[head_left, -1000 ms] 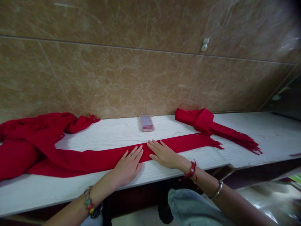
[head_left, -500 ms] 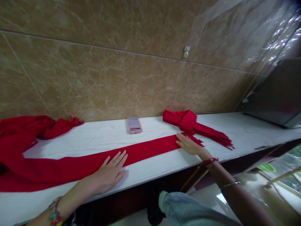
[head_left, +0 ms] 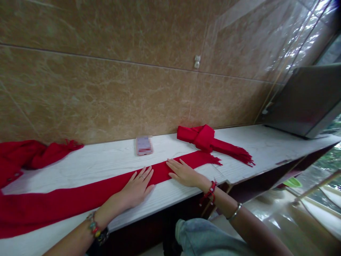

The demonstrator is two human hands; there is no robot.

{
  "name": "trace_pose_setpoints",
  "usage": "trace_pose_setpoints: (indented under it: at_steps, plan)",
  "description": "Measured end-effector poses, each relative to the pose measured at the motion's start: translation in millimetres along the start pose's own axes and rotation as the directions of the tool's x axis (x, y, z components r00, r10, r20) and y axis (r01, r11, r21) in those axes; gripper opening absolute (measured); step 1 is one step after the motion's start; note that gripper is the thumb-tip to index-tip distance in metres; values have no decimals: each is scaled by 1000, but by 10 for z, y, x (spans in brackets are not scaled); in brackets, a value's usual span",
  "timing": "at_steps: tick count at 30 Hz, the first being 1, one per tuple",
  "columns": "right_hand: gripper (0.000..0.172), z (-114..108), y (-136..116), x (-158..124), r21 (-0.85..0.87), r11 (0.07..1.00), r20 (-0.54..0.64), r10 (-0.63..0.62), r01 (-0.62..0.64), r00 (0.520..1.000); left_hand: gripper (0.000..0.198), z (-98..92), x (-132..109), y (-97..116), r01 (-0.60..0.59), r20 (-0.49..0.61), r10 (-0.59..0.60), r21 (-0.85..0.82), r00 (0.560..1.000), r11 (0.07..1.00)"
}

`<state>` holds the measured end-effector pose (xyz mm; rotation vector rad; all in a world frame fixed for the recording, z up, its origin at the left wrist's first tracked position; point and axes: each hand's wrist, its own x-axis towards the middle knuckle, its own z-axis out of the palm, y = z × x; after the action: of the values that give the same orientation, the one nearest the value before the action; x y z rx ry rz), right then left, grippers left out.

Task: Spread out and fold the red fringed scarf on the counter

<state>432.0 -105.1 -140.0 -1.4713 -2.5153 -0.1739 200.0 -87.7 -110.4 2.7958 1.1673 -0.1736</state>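
Note:
A long red scarf lies in a flat strip across the white counter, its fringed end to the right. My left hand rests palm down on the strip near its middle, fingers stretched out. Just to its right my right hand lies flat on the same scarf, fingers extended. Neither hand grips anything. Behind the fringed end sits a second red scarf, folded into a knot with its fringed tail pointing right. On the far left the long scarf is bunched up, partly out of view.
A phone lies near the wall on the white counter. At the far right stands a dark grey box-like appliance. The tiled wall closes off the back, and a green basin is lower right.
My right hand has slid left along the scarf, away from the fringe and close to my left hand. The camera view has shifted somewhat to the right.

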Motion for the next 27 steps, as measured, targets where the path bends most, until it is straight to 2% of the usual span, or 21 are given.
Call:
trace_pose_setpoints:
  at_steps: [3,7,9,11,13,14,15,17,19,21,23,27]
  plan:
    - [48,36,331,-206,-57,995,-23,76,-77,997,56,-36,-47,-32,-2,37,3,-15,999,1000]
    - [43,69,836,-509,-140,965,-58,215,-221,975,55,-57,-175,-69,-20,21,21,-38,1000,999]
    - [42,71,987,-595,-186,938,-44,290,-293,956,56,-45,-257,-110,-28,25,30,-56,999,998]
    - [42,43,999,-596,-208,910,-70,353,-359,933,57,-33,-331,-170,-34,53,38,-76,998,997]
    - [43,-29,839,-505,-191,910,-145,345,-369,927,57,-40,-364,-247,-26,63,31,-76,998,997]
    - [44,-82,696,-431,-170,927,-189,301,-333,935,55,-57,-355,-291,-13,45,16,-61,999,998]
    - [45,-143,518,-344,-136,955,-216,231,-264,949,53,-84,-327,-339,3,11,-3,-40,1000,999]
    - [41,-272,101,-158,-54,998,-216,29,-41,976,48,-167,-216,-447,20,-82,-21,-13,996,1000]
    - [30,-378,-310,11,-20,991,-179,-136,135,974,44,-274,-57,-561,-11,-116,5,-50,993,999]
    - [19,-423,-627,135,-92,966,-95,-249,240,964,40,-379,112,-661,-6,-25,2,-134,1000,991]
    - [11,-402,-810,216,-186,934,-37,-317,305,948,39,-466,254,-722,12,79,5,-213,997,977]
    - [11,-286,-876,298,-286,893,-1,-363,348,932,37,-555,432,-699,-5,206,65,-277,976,961]
